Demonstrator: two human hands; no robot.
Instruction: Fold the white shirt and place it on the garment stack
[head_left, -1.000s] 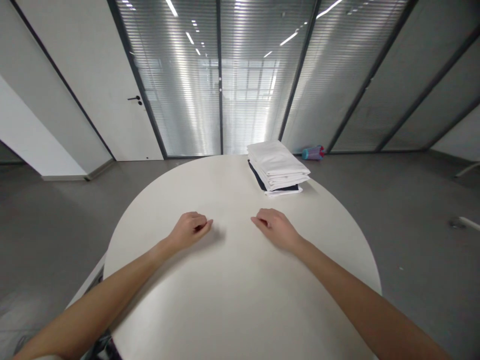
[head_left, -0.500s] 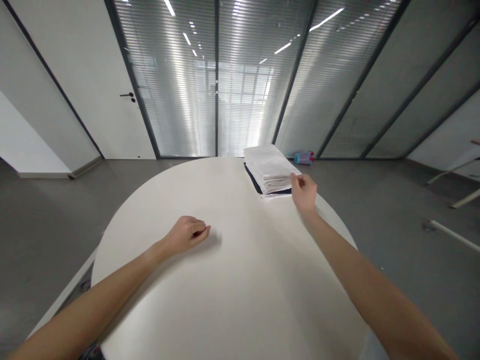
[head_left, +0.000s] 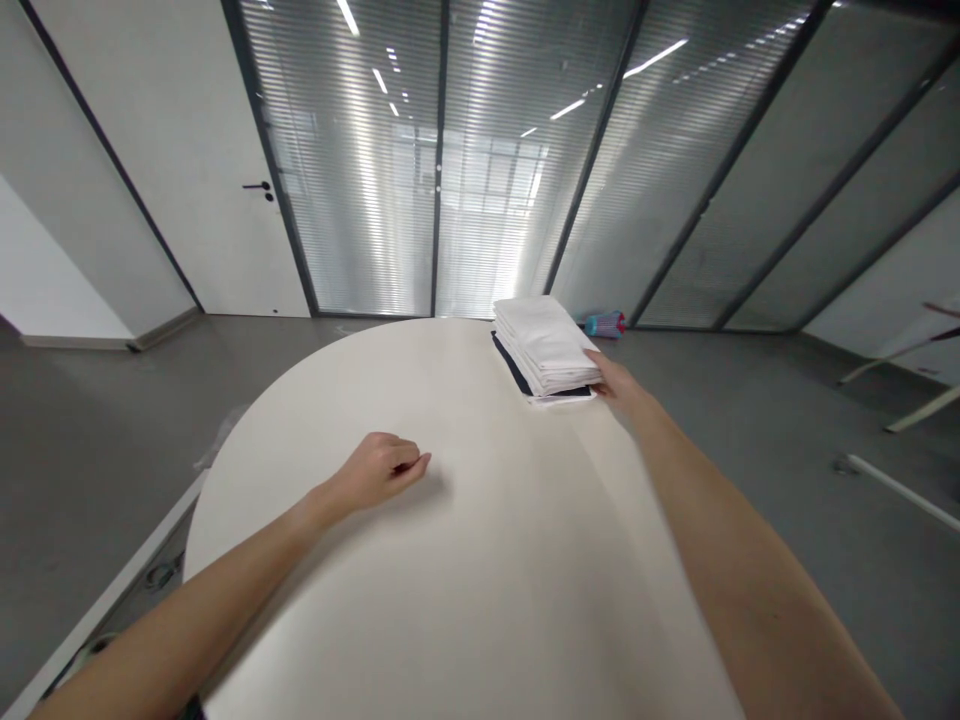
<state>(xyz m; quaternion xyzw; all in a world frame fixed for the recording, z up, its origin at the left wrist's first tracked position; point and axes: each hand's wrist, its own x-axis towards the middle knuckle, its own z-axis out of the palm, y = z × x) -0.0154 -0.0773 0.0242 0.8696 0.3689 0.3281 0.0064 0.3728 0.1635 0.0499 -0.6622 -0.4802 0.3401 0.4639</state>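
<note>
A stack of folded white cloth, with a dark navy layer near the bottom, lies at the far right of the round white table. My right hand grips the stack's right front edge, one finger or thumb over the top and the rest at the side. Some of its fingertips are hidden there. Nearer to me on the left, my left hand hovers just above or rests on the tabletop, which I cannot tell. Its fingers are curled closed and hold nothing visible.
Behind the table, a blue and pink object lies on the grey floor by the glass partition. A white door stands at the left. Pale furniture legs reach in from the right. Cables show below the table's left edge.
My right hand has turned and moved from beside the stack's front corner onto its right edge, gripping it. My left hand keeps nearly the same place and pose.
</note>
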